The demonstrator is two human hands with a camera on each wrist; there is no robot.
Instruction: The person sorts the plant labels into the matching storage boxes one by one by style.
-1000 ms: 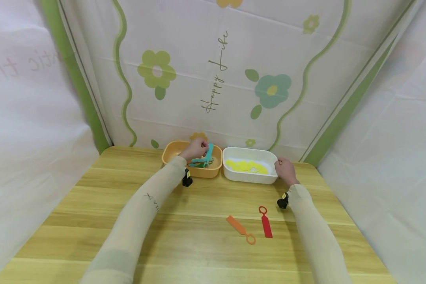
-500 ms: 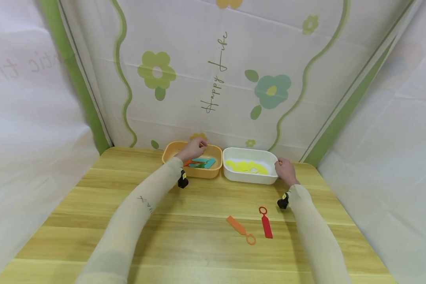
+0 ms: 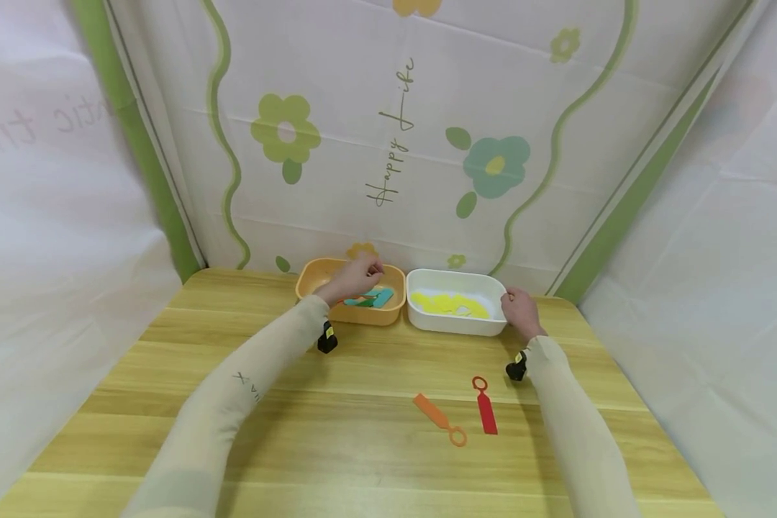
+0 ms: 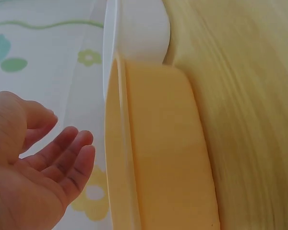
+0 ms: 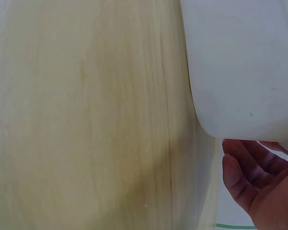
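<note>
My left hand (image 3: 356, 277) hovers over the orange plastic bin (image 3: 369, 316), its fingers loosely bent and holding nothing. Turquoise tags (image 3: 383, 297) and a green tag (image 3: 366, 303) lie in that bin, partly hidden by the hand. At the right end of the white bin (image 3: 456, 325), my right hand (image 3: 521, 314) grips the rim; in the right wrist view its fingers (image 5: 237, 177) curl close under the bin's end. Thin yellow pieces (image 3: 450, 303) cover much of the white bin's floor.
On the wooden table (image 3: 337, 446) lie an orange tag (image 3: 432, 411) and a red tag (image 3: 486, 414), each ending in a ring. Both bins stand side by side at the back edge, before a flower-print curtain (image 3: 337, 201). White side sheets flank the table.
My left hand has let go of a turquoise tag, which now lies in the orange bin. The left forearm has shifted left and lower. My right hand stays at the white bin.
</note>
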